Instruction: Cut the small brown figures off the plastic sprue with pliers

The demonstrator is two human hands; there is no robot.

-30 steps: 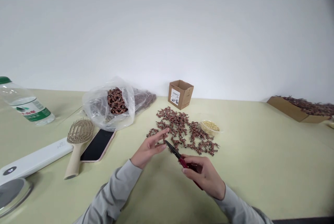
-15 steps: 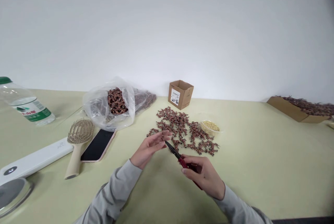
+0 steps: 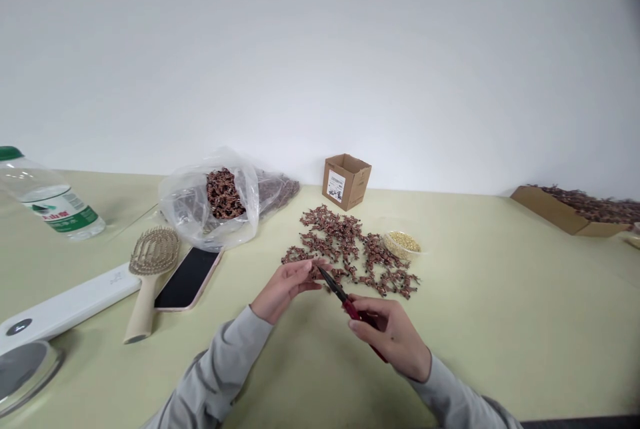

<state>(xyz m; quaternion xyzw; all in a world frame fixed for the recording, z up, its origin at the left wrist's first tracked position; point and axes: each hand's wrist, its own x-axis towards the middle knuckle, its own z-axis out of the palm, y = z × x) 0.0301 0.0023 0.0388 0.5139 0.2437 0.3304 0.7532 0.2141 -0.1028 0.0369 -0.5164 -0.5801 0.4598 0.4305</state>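
Note:
My left hand (image 3: 284, 289) is closed in a pinch around a small brown animal figurine (image 3: 316, 272), partly hidden by the fingers. In my right hand (image 3: 393, 337) is a pair of pliers (image 3: 332, 283) with dark pointed jaws and red handles. The tips of the pliers are right beside the figurine; whether they touch it I cannot tell. Just beyond both hands spreads a loose pile of the same brown figurines (image 3: 345, 239). A clear round tub (image 3: 421, 253) of tiny gold pieces (image 3: 404, 241) stands at the right of the pile.
Behind the pile is a small open cardboard box (image 3: 354, 185). More figurines fill a clear plastic bag (image 3: 247, 205) and a cardboard tray (image 3: 545, 207) at far right. On the left lie a phone (image 3: 187, 279), a hairbrush (image 3: 145, 302), a white device (image 3: 75, 302) and a bottle (image 3: 63, 212).
My left hand has rolled over slightly, its fingers turning the figurine and bending downward. My right hand and the pliers have hardly moved.

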